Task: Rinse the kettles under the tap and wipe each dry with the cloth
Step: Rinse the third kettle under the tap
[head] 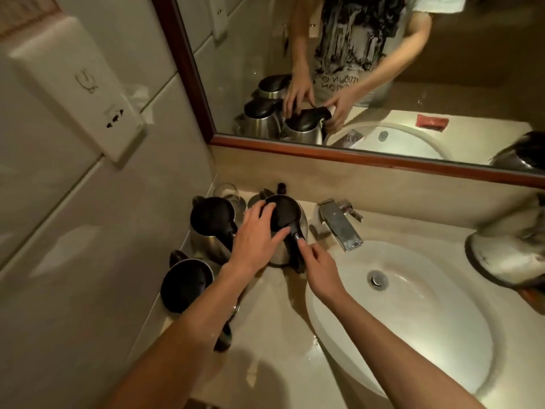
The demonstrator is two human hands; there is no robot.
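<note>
Kettles stand in a cluster on the beige stone counter point(283, 326), left of the white oval basin point(442, 343). All three are rounded steel bodies with black plastic lids and handles. The far kettle point(290, 231) sits closest to the basin's far-left rim, the middle kettle point(211, 228) stands just left of it against the tiled wall, and the near kettle point(187, 281) is partly hidden under the left forearm.

The left hand point(256, 237) lies spread across the black lid of the far kettle, fingers fairly straight and fanned apart, pressing down rather than gripping. The right hand point(320, 264) reaches in from the basin side, its fingertips touching the black handle of that same kettle near a small shiny button; whether the fingers close round the handle cannot be told.

A squared chrome tap point(342, 225) juts over the basin just right of the far kettle. The basin has a metal drain point(377, 280). A clear glass point(228, 193) and a small dark bottle cap point(281, 188) stand behind the kettles at the far wall. A blurred rounded metal object point(507, 249) rests on the counter at the far right. The wood-framed mirror point(354, 156) above reflects the kettles, both hands and a reddish cloth point(432, 121). A white socket plate point(79, 90) hangs on the left wall.
</note>
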